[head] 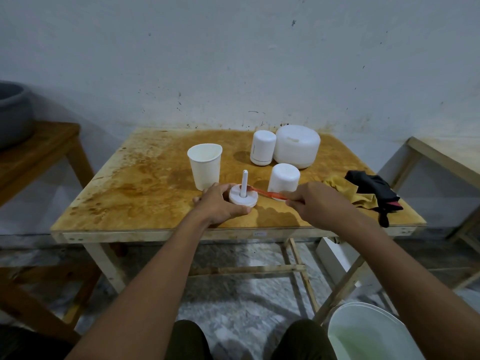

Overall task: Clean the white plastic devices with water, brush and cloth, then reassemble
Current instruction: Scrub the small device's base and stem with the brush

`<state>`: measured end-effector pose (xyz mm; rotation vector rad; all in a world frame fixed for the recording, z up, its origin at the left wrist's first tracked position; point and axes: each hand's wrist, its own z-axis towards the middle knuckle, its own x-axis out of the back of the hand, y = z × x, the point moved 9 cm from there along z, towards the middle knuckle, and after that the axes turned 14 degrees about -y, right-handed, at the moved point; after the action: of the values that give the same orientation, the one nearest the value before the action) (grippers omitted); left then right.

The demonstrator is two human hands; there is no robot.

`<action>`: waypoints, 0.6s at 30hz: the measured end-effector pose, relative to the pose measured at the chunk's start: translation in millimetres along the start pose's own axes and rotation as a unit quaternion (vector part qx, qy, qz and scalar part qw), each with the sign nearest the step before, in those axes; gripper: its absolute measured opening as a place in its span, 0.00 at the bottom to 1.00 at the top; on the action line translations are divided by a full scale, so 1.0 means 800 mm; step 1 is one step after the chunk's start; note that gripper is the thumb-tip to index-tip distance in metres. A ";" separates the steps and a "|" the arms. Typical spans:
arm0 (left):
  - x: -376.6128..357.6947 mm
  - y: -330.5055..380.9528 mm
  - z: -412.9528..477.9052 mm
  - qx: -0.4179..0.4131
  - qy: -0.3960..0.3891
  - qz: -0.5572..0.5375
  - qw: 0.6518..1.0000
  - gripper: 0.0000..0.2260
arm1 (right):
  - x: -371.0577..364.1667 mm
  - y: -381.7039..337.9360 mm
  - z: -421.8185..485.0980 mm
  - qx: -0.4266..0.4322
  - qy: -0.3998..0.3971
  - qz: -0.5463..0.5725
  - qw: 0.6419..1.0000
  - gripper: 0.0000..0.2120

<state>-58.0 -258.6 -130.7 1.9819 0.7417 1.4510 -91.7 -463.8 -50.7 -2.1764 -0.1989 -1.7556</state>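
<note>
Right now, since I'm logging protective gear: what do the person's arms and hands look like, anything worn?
Nothing worn: the left hand and right hand are bare, no gloves; I see no rings, watch or bracelet. The left forearm and right forearm are bare to the frame's edge, no sleeve in view.

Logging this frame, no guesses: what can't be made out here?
All head view.
The brush: bristles blurred beside the post of the round base; contact unclear.
The paper cup: its own wall hides any contents.
The right hand: its back hides the fingers on the brush handle.
The bucket: cut off by the bottom edge.
The small canister: lettering too small to read.
</note>
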 end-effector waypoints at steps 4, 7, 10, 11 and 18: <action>-0.001 -0.001 0.001 -0.001 -0.002 -0.007 1.000 0.38 | -0.002 0.002 0.002 0.024 -0.029 0.086 0.996 0.13; -0.002 -0.003 0.002 0.003 -0.006 -0.005 1.000 0.40 | -0.010 -0.005 0.010 0.034 -0.040 0.153 0.987 0.13; -0.002 0.000 0.001 -0.002 -0.004 0.001 1.000 0.38 | -0.015 0.001 0.006 0.030 -0.069 0.171 0.982 0.13; -0.001 0.001 0.000 -0.005 -0.005 0.003 1.000 0.37 | -0.015 0.004 0.003 0.026 -0.083 0.175 0.981 0.14; -0.003 -0.003 0.004 -0.005 -0.008 0.003 1.000 0.38 | -0.006 -0.012 -0.001 0.004 0.021 0.013 1.000 0.16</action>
<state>-56.0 -259.0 -134.6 1.9875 0.7209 1.4379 -96.8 -454.9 -53.6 -2.1242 -0.1667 -1.7808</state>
